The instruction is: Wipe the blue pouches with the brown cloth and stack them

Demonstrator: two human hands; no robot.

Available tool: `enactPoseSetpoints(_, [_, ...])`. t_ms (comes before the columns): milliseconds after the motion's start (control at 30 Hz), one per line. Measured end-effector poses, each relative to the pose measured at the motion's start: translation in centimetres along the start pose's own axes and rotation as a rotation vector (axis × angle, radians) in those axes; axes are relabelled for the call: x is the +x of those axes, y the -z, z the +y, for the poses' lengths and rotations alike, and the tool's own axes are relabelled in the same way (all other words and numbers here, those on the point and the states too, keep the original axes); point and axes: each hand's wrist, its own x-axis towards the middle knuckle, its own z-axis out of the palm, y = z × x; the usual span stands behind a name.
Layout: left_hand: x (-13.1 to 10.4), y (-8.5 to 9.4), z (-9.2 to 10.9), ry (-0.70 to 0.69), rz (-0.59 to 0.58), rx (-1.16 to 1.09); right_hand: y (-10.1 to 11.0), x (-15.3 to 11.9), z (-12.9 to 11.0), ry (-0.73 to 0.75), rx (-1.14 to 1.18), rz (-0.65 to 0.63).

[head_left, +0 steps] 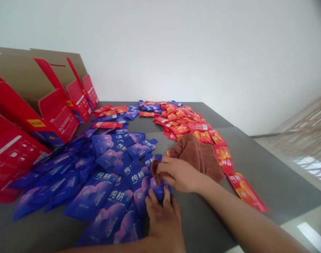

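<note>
My right hand (176,173) is closed on a small brown cloth (155,171), which lies against the top of a blue pouch (158,189). Just below it, my left hand (163,211) rests on the lower part of that pouch with its fingers spread. Many blue pouches (107,207) with white characters overlap to the left of both hands. A larger folded brown cloth (193,154) lies beyond my right hand, partly over some red pouches (223,158).
Several open red boxes (57,116) stand along the left side of the grey table (257,165). Red and blue pouches (150,107) are heaped near the white wall (160,52). One red pouch (246,191) lies at the right, past my right forearm.
</note>
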Motion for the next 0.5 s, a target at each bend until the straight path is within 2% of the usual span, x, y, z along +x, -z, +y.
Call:
enactPoseSetpoints(100, [-0.4, -0.5, 0.3, 0.027, 0.099, 0.029, -0.1, 0.3, 1.6, -0.132, -0.031, 0.095])
enactPoseSetpoints(200, [-1.0, 0.0, 0.2, -0.01, 0.184, 0.07, 0.1, 0.1, 1.3, -0.024, 0.034, 0.08])
enactPoseSetpoints(333, [-1.6, 0.5, 0.0, -0.038, 0.171, 0.085, 0.1, -0.3, -0.3, 0.193, 0.14, -0.078])
enactPoseSetpoints(433, [-1.6, 0.5, 0.3, -0.03, 0.168, 0.098, 0.0, -0.1, -0.1, 0.156, 0.171, -0.073])
enactPoseSetpoints(500, [-1.4, 0.4, 0.5, -0.011, 0.171, 0.1, -0.1, 0.0, 0.3, 0.073, 0.126, 0.006])
